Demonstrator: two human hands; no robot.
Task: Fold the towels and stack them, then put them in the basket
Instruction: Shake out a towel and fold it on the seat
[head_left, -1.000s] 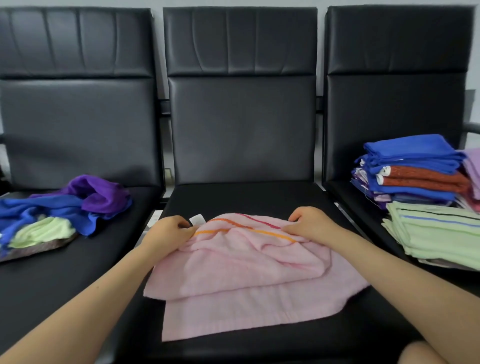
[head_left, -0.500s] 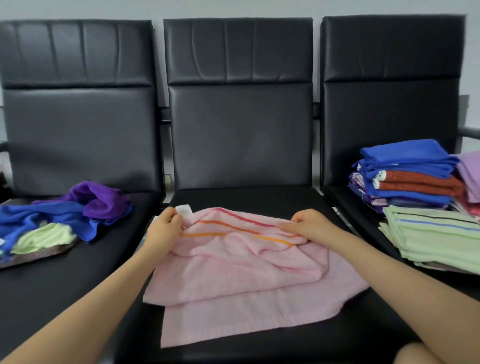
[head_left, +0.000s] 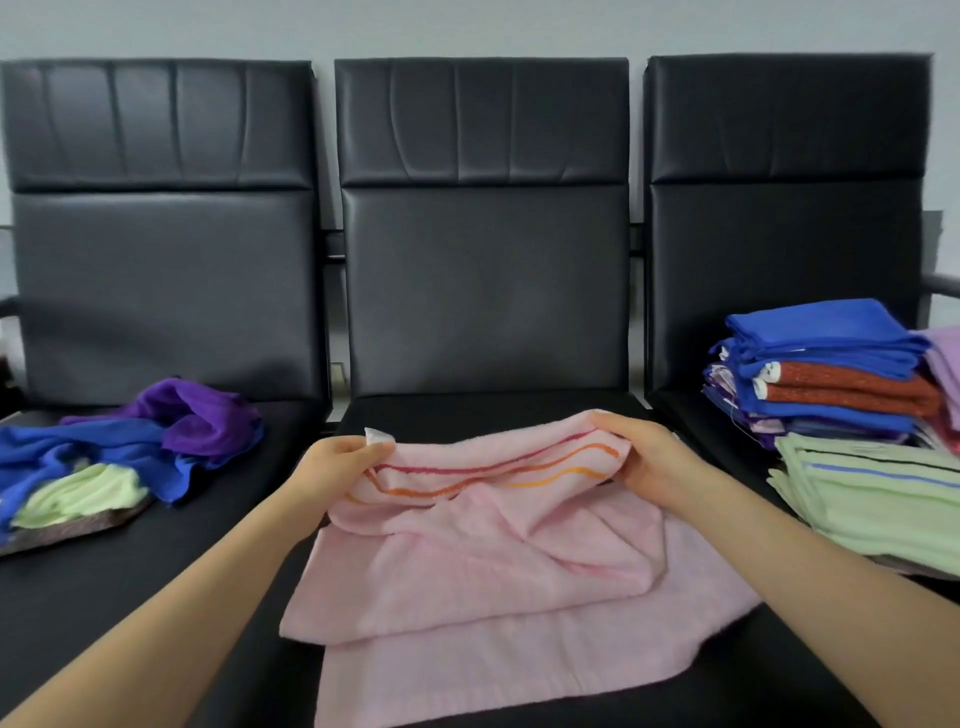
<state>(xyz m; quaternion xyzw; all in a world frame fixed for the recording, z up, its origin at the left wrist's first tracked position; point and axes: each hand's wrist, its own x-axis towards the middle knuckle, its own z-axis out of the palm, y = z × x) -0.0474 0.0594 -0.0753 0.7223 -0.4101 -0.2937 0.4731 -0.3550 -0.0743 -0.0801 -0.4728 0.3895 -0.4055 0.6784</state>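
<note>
Three black padded seats (head_left: 483, 291) fill the frame side by side, their backs reaching the upper edge against a pale wall (head_left: 467, 26).

A pink towel (head_left: 493, 587) covers most of the middle seat in the lower centre of the frame. It lies partly folded, with one layer over another, and its far edge, which carries red and orange stripes, is lifted off the seat. A small white tag (head_left: 376, 435) sticks up at the left corner of that edge.

At the right of the frame, on the right seat, sits a stack of folded towels (head_left: 826, 374), blue on top, rust-red and blue below. Folded pale green towels (head_left: 878, 499) lie just in front of it, and a lilac one shows at the right edge.

At the left of the frame, on the left seat, is a loose heap (head_left: 124, 457) of blue, purple and pale green towels, resting on something brownish that I cannot make out.

The left hand (head_left: 337, 467) pinches the pink towel's striped edge at its left corner, fingers curled round the cloth beside the tag. The right hand (head_left: 639, 454) grips the same edge at its right corner, fingers folded over the fabric.
</note>
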